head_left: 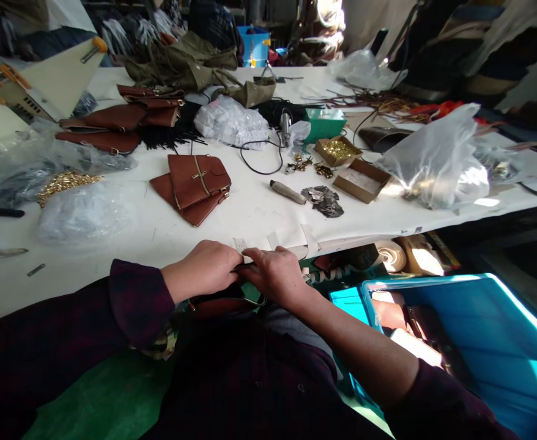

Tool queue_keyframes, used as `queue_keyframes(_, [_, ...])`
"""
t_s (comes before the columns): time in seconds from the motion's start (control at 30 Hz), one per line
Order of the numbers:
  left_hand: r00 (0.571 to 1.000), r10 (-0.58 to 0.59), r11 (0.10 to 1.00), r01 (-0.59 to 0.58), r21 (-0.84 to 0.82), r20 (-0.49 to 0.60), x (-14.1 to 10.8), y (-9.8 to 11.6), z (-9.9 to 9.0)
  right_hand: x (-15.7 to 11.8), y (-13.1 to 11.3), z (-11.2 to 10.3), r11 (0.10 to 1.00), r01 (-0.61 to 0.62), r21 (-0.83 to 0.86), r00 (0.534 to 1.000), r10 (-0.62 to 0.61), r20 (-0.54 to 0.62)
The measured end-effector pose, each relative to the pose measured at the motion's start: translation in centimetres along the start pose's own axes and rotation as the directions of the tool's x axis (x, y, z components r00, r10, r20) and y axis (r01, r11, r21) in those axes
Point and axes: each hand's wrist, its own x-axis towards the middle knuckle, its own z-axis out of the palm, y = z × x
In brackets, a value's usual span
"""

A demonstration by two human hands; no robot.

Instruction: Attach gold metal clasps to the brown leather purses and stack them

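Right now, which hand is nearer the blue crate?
Right. The right hand is beside the blue crate, just left of it; the left hand lies farther left.

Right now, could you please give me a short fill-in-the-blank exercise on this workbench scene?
1. Both hands, left hand and right hand, meet at the table's near ____.
2. The brown wallets lie on the ____ table.
3. The crate at the person's right is ____.

Missing words: edge; white; blue

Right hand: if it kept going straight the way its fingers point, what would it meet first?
The right hand points left, toward the left hand, so it would likely meet that hand's fingers at once; they already seem to touch at the table edge.
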Motion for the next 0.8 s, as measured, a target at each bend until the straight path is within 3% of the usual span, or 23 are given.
queue_keyframes(0.13, [1.0,0.015,1.0,-0.015,-0.012,-0.014,0.1,0.3,-0.3,-0.7,-0.5,-0.8,0.999,-0.038,-0.031,0.999,0.038,0.006])
queue_keyframes(0.3, [0.999,0.022,0.999,-0.02,-0.032,0.048,-0.2,0.1,-0.9,-0.8,-0.6,-2.2,0.997,-0.07,-0.035,0.993,0.073,0.092])
queue_keyframes(0.5, [1.0,0.016,0.994,-0.015,-0.105,0.005,-1.1,-0.1,-0.5,-1.0,-1.0,-3.3,0.992,-0.094,-0.084,0.982,0.107,0.157])
queue_keyframes(0.8, [0.999,-0.02,1.0,0.019,-0.017,-0.029,-1.2,0.7,-0.6,-1.1,-0.5,-2.9,0.998,-0.005,0.059,0.979,-0.007,0.205])
